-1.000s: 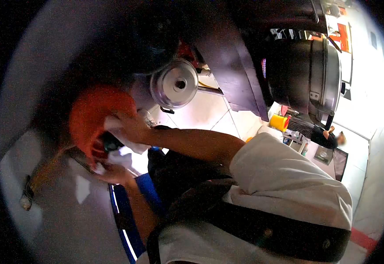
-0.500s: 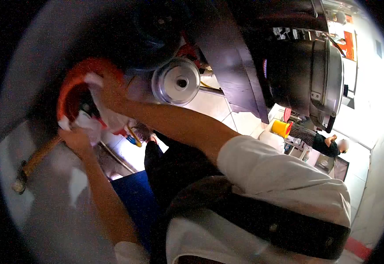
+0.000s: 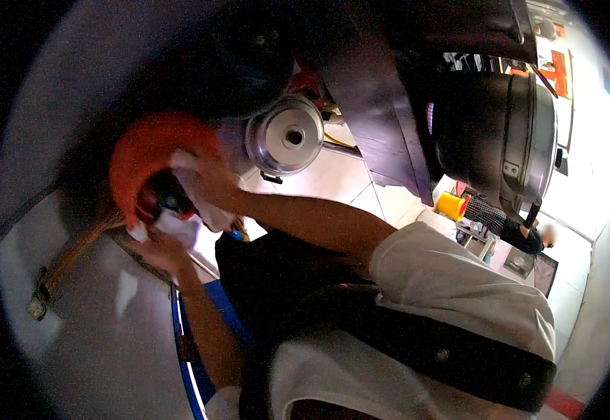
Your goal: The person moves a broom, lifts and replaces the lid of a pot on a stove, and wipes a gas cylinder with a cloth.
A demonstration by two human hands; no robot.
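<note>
A red-orange bucket [image 3: 161,140] is in front of me in dim light, its mouth turned toward me and dark contents inside. Thin white material that looks like a plastic bag [image 3: 210,210] hangs across its rim. My right hand [image 3: 207,175] is closed on the bag at the upper side of the rim. At the lower side, my left hand [image 3: 158,252] pinches another part of the same white material. A straw broom [image 3: 74,255] lies just left of my left hand.
A round metal lid [image 3: 287,136] lies right of the bucket. A large dark pot [image 3: 487,133] stands to the right, near a metal panel [image 3: 382,119]. Farther off are a yellow bucket [image 3: 450,205] and a person [image 3: 522,234]. Something blue [image 3: 228,308] lies below my left arm.
The bucket and both hands now appear further right and lower in view. Both hands keep hold of the white bag. The whole view has shifted somewhat.
</note>
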